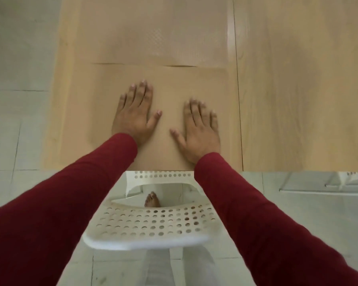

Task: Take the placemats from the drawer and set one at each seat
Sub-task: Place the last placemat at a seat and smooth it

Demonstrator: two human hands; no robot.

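1. On the pale wooden table, a flat tan rectangular placemat is lying at the near edge.
2. Both the left hand and right hand are pressing it, fingers straight and slightly apart.
3. Beyond it, a second dimpled placemat is lying, touching it.
4. Below, a white perforated plastic chair is standing.

I see long dark-red sleeves reaching both wrists. At six o'clock, a bare foot shows below light trousers.

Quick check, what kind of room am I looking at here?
Probably a home dining area: a light wooden table with tan rectangular placemats under the flat left hand and right hand, a white perforated plastic chair, pale tiled floor.
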